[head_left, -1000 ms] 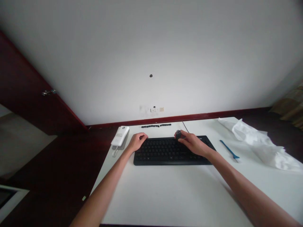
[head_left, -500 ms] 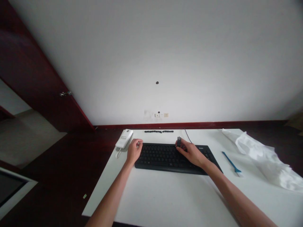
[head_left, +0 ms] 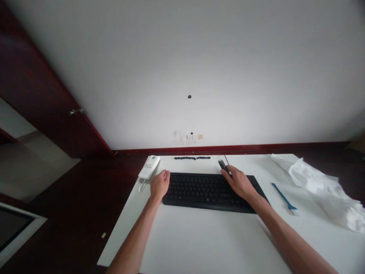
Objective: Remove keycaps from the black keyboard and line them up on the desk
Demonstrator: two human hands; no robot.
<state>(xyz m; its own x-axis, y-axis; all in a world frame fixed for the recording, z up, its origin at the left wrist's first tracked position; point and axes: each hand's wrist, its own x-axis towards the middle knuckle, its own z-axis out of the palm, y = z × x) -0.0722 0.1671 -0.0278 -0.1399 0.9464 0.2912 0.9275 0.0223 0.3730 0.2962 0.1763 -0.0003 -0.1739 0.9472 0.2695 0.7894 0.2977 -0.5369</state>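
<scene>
A black keyboard point(head_left: 199, 189) lies flat on the white table. My left hand point(head_left: 159, 185) is closed at its left edge, thumb side against the upper left corner, and seems to grip it. My right hand point(head_left: 238, 182) is over the right part of the keyboard, hiding some keys. Its fingers are closed on a small black tool point(head_left: 223, 166) with light metal-looking tips, pointing up and left past the keyboard's back edge. The kind of tool is too small to make out.
Small black pieces like keycaps point(head_left: 185, 158) form a row along the back. A white power-bank-like device point(head_left: 149, 167) with a short cable lies left. On the right are a blue-handled brush point(head_left: 283, 196) and a crumpled white plastic sheet point(head_left: 319, 186). A thin black cable point(head_left: 226, 160) runs off the back.
My right hand has moved a little right, and the black tool has swung from upright to leaning left. My left hand has shifted slightly down and left, staying at the keyboard's edge.
</scene>
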